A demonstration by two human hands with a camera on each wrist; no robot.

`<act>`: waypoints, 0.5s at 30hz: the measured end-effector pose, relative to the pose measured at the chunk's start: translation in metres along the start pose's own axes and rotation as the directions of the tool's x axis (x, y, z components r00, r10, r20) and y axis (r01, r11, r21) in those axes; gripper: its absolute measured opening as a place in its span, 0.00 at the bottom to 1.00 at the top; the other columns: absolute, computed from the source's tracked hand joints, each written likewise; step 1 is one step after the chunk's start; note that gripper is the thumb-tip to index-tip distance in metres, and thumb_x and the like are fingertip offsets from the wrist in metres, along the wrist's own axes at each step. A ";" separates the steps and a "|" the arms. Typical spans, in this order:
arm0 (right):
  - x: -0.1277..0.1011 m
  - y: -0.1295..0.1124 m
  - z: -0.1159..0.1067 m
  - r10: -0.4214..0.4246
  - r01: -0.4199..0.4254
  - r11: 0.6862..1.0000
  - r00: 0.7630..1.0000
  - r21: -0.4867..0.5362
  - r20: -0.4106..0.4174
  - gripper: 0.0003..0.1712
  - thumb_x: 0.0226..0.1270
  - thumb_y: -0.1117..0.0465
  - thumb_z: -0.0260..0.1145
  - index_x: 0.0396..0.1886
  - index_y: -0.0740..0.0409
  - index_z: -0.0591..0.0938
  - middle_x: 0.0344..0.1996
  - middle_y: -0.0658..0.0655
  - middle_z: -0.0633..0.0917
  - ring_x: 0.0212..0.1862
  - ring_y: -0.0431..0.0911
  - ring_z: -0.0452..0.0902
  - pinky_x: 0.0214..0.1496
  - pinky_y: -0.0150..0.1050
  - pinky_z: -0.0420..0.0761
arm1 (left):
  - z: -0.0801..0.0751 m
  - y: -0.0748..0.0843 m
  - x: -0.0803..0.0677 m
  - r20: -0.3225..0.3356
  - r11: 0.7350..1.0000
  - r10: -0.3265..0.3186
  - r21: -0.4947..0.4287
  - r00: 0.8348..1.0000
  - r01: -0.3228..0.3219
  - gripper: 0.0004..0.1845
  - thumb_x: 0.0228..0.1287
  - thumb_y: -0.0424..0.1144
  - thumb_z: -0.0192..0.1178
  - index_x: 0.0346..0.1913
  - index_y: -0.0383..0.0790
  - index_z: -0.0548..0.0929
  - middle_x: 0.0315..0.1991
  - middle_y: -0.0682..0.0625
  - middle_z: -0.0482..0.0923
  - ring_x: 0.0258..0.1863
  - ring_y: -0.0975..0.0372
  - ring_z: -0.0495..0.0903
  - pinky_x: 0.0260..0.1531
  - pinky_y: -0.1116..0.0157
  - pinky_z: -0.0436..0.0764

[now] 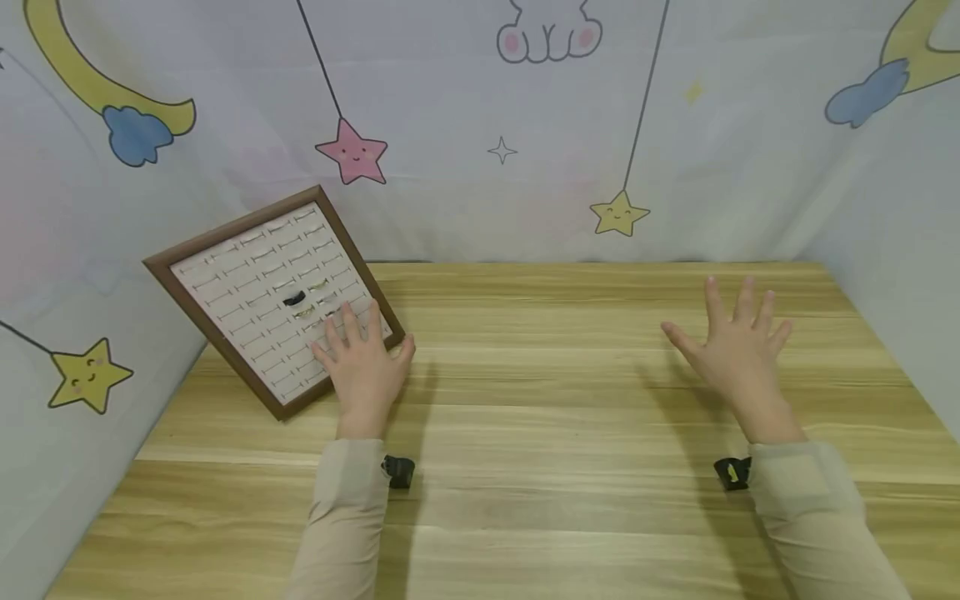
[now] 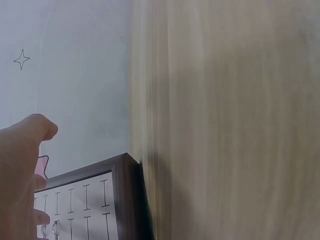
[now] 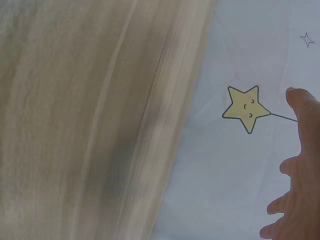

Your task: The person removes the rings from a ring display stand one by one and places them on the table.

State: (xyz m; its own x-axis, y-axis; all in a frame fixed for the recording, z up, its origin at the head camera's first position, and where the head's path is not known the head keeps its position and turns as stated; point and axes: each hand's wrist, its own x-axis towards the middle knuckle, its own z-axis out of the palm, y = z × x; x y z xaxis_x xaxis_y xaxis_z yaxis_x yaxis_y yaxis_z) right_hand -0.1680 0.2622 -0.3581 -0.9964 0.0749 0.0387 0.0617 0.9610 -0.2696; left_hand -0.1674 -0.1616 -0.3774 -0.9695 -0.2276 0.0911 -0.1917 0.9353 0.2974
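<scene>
Resting your left hand (image 1: pixel 365 367) flat on the lower right part of the ring display tray (image 1: pixel 225 275), you have its fingers straight and spread across the white slotted rows, clasping nothing. The tray, with its dark brown wooden frame, sits at the far left of the wooden table (image 1: pixel 555 400), turned at an angle so that one corner points toward you; it appears to lean back against the printed backdrop (image 1: pixel 480 100), though how steeply you cannot tell. A small black item (image 1: pixel 295 297) sits in one of the middle slots, just beyond your fingertips, and a few pale rings near it are too small to make out. In the left wrist view your thumb (image 2: pixel 37 127) shows above the tray's corner (image 2: pixel 125 165), with the slot rows beneath. Your right hand (image 1: pixel 738 350) hovers over the right side of the table, well apart from the tray, fingers splayed and relaxed, gripping nothing; the right wrist view shows its fingers (image 3: pixel 295 165) against the backdrop beside a yellow star (image 3: pixel 246 107). Beige sleeves (image 1: pixel 345 517) cover both forearms.
</scene>
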 end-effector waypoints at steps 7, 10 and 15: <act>0.000 -0.003 0.002 -0.009 0.010 0.999 1.000 0.031 -0.013 0.55 0.64 0.24 0.39 0.77 0.53 0.34 0.71 0.76 0.29 0.70 0.76 0.20 0.63 0.78 0.33 | -0.006 -0.004 0.001 -0.097 0.998 0.029 -0.053 0.995 -0.034 0.38 0.69 0.56 0.47 0.75 0.44 0.51 0.76 0.36 0.43 0.74 0.37 0.44 0.70 0.37 0.42; 0.001 -0.005 0.004 -0.019 0.020 0.998 1.000 0.062 -0.020 0.55 0.65 0.26 0.41 0.77 0.54 0.35 0.71 0.76 0.30 0.70 0.76 0.22 0.64 0.77 0.33 | -0.013 -0.008 0.002 -0.197 0.989 0.040 -0.135 0.980 -0.068 0.33 0.70 0.49 0.49 0.74 0.42 0.56 0.74 0.35 0.51 0.72 0.37 0.50 0.71 0.40 0.47; 0.004 -0.013 0.004 -0.047 0.050 0.996 0.998 0.076 -0.039 0.53 0.68 0.32 0.47 0.76 0.61 0.42 0.71 0.80 0.40 0.70 0.78 0.33 0.67 0.73 0.38 | -0.026 -0.021 0.003 -0.393 0.960 0.016 -0.251 0.919 -0.124 0.27 0.68 0.38 0.51 0.69 0.38 0.64 0.68 0.35 0.62 0.68 0.40 0.60 0.68 0.44 0.57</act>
State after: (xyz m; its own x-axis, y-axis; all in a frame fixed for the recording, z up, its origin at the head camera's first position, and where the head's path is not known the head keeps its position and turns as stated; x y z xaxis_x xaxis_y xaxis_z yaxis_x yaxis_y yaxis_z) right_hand -0.1726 0.2490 -0.3588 -0.9952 0.0397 0.0893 0.0070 0.9406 -0.3393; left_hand -0.1623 -0.1890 -0.3588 -0.8343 -0.3005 0.4622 -0.0251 0.8582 0.5128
